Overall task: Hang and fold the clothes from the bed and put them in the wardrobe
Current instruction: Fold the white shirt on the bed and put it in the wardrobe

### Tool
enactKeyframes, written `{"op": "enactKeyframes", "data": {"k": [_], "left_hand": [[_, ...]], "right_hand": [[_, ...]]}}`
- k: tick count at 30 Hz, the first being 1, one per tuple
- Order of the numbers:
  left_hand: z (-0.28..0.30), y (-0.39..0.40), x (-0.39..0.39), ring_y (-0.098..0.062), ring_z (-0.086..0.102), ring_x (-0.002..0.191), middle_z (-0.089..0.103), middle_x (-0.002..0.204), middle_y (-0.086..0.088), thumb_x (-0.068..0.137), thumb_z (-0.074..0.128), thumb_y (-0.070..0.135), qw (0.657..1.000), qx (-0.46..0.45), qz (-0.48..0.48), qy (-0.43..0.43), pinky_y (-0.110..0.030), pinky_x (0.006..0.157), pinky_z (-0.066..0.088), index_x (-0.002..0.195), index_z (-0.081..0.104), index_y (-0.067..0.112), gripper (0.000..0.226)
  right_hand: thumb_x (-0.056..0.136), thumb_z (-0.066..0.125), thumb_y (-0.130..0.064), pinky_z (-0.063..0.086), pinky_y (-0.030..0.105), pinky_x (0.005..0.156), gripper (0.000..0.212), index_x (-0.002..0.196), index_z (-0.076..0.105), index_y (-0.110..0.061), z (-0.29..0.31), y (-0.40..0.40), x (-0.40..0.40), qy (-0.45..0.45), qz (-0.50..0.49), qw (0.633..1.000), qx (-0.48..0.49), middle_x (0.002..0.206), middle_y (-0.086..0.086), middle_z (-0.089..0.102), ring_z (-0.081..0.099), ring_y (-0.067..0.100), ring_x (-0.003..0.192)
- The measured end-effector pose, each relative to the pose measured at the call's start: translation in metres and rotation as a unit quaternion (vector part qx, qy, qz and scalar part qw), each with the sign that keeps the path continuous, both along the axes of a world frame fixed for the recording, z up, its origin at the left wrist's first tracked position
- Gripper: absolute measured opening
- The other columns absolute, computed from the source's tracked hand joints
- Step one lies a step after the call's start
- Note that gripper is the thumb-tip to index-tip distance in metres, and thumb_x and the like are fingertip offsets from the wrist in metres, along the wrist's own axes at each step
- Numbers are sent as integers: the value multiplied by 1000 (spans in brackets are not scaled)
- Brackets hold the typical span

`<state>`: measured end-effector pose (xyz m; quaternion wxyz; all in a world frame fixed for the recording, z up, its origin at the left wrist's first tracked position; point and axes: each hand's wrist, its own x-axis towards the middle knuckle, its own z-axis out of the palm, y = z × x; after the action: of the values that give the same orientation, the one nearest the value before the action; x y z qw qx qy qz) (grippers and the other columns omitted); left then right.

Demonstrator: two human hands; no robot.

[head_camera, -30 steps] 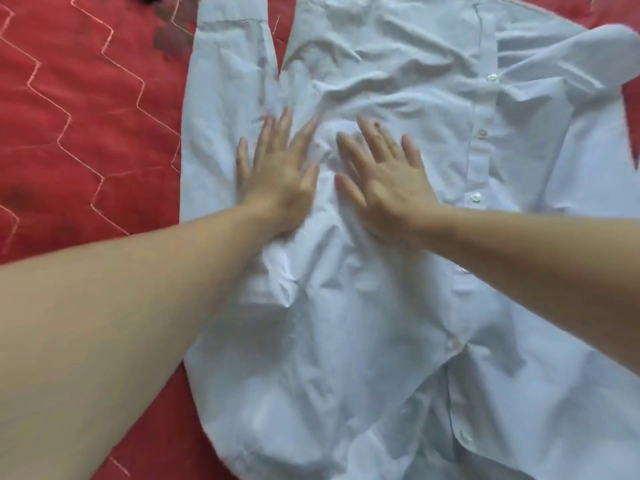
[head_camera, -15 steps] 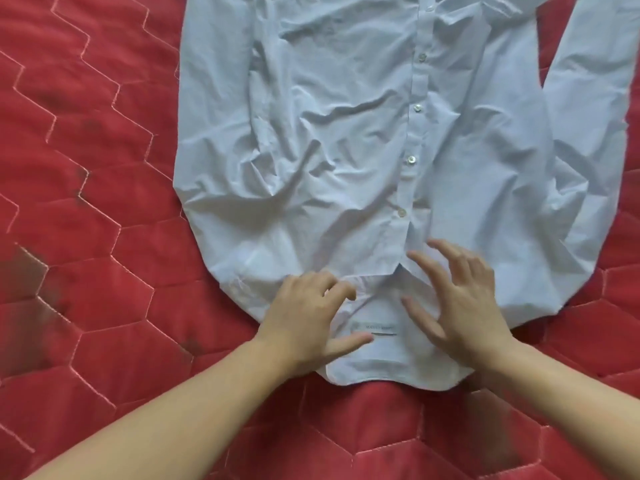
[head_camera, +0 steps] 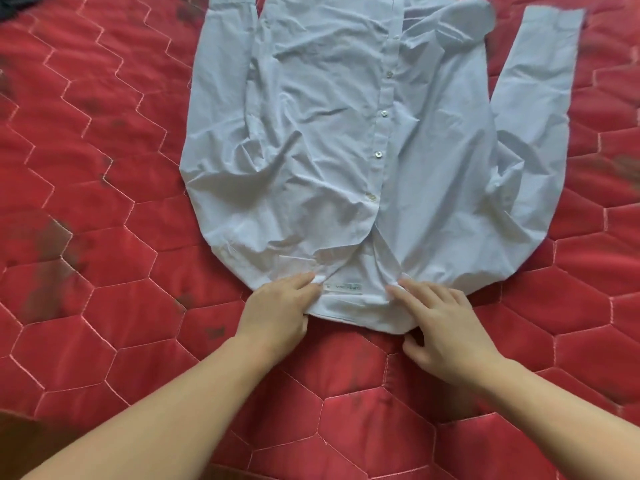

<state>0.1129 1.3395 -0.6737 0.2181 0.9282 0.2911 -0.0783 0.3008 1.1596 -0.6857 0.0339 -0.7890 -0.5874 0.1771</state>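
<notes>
Shirt [head_camera: 329, 140] flat, buttons up, on bed [head_camera: 104, 237]; hem pinched by left hand [head_camera: 277, 308] and right hand [head_camera: 446, 323], evidently for folding upward.

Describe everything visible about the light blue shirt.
The light blue shirt is a thin, creased, long-sleeved button-up, lying front-up on the red quilted bedspread, collar end farthest away. Small pale buttons run down its placket; a white label shows inside the near hem. The left hand and right hand hold that hem.

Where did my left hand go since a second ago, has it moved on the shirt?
Yes. The left hand moved from the shirt's chest down to the hem, beside the label.
</notes>
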Motion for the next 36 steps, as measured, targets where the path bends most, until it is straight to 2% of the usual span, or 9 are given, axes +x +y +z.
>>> {"op": "enactKeyframes", "data": {"k": [8, 13, 16, 18, 20, 23, 26, 29, 36], "left_hand": [[26, 0, -5, -22, 56, 117, 62, 124, 3, 89, 47, 23, 971, -90, -112, 192, -33, 94, 46, 123, 60, 37, 39], [42, -12, -6, -18, 59, 112, 64, 120, 7, 82, 57, 32, 924, -144, -186, 303, -27, 86, 45, 115, 65, 37, 35], [43, -27, 2, -22, 61, 104, 67, 111, 5, 70, 65, 67, 892, -120, -242, 363, -33, 81, 44, 114, 64, 31, 57], [41, -42, 19, -24, 59, 105, 65, 113, 1, 75, 56, 73, 909, -112, -230, 328, -36, 81, 39, 118, 61, 28, 62], [37, -60, 46, -23, 57, 110, 62, 120, 2, 88, 49, 57, 948, -117, -191, 224, -36, 86, 39, 123, 55, 29, 45], [32, -92, 94, -20, 54, 113, 55, 123, 6, 92, 49, 42, 969, -167, -161, 83, -36, 89, 43, 129, 49, 32, 38], [22, -118, 138, -23, 51, 117, 49, 130, 5, 90, 55, 41, 971, -193, -139, 18, -38, 93, 45, 136, 42, 32, 49], [6, -137, 165, -25, 48, 120, 43, 134, 3, 81, 63, 51, 972, -217, -80, 49, -41, 97, 44, 141, 29, 35, 71], [-3, -150, 198, -30, 60, 98, 55, 121, 1, 78, 62, 24, 987, -100, -120, -36, -39, 70, 49, 137, 43, 30, 63]], "right_hand": [[73, 55, -15, 34, 29, 81, 28, 94, 67, -29, 23, -10, -4, 57, -35, 995, -67, 86, -10, 69, 61, 17, 89], [73, 45, -23, 30, 24, 75, 35, 102, 61, -31, 38, -21, -21, 128, 14, 975, -178, 95, -9, 67, 61, 14, 93], [68, 52, -40, 43, 20, 86, 52, 120, 55, -40, 48, -26, -14, 313, -55, 909, -269, 107, -18, 59, 58, 4, 101], [71, 67, -39, 50, 20, 80, 37, 107, 64, -34, 50, -31, 3, 411, -203, 871, -176, 98, -14, 66, 63, 3, 91], [79, 71, -29, 50, 29, 71, 8, 86, 67, -28, 42, -37, 28, 316, -408, 856, 12, 82, -6, 68, 66, 15, 81], [80, 69, -32, 46, 37, 77, 18, 91, 60, -20, 23, -56, 62, 184, -612, 762, 109, 86, -3, 63, 61, 24, 90], [79, 75, -37, 55, 44, 80, 38, 105, 61, -14, 5, -56, 86, 313, -656, 677, 117, 96, 5, 69, 67, 27, 92], [83, 73, -19, 53, 30, 56, 25, 104, 65, -9, 0, -46, 99, 463, -640, 600, 129, 91, 12, 71, 68, 24, 75], [78, 62, -5, 48, 31, 57, 7, 73, 66, -8, -5, -61, 89, 423, -684, 554, 216, 64, 3, 66, 60, 18, 61]]}}
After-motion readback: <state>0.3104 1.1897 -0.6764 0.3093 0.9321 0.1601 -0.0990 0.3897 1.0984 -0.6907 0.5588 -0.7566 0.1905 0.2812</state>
